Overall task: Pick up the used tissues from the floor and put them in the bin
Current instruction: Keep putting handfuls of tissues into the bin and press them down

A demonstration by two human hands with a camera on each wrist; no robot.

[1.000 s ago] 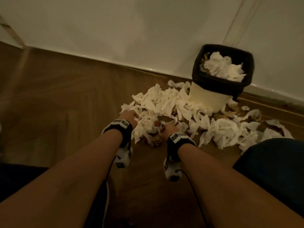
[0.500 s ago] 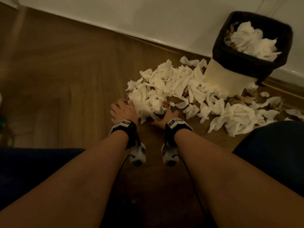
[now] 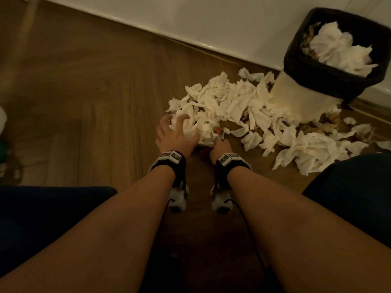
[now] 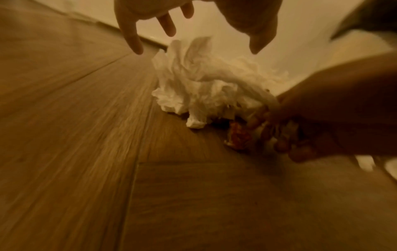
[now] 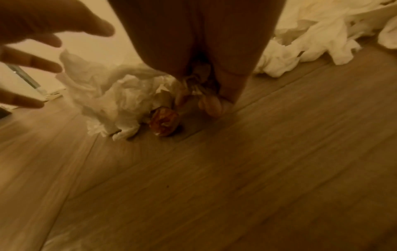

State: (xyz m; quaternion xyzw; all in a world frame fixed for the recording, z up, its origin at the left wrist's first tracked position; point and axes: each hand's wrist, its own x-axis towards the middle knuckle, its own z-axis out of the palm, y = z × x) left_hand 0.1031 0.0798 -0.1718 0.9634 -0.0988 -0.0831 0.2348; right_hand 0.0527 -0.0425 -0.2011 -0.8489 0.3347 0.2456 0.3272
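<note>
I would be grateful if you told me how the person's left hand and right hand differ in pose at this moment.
The left hand has its fingers spread and straight over a white tissue clump, not closed on it; the right hand has its fingers curled, pinching tissue in its grip. The left hand sits at the pile's near-left edge, the right hand lower, close to the floor beside a reddish stained wad. Both wear wrist cameras and work the same clump.
</note>
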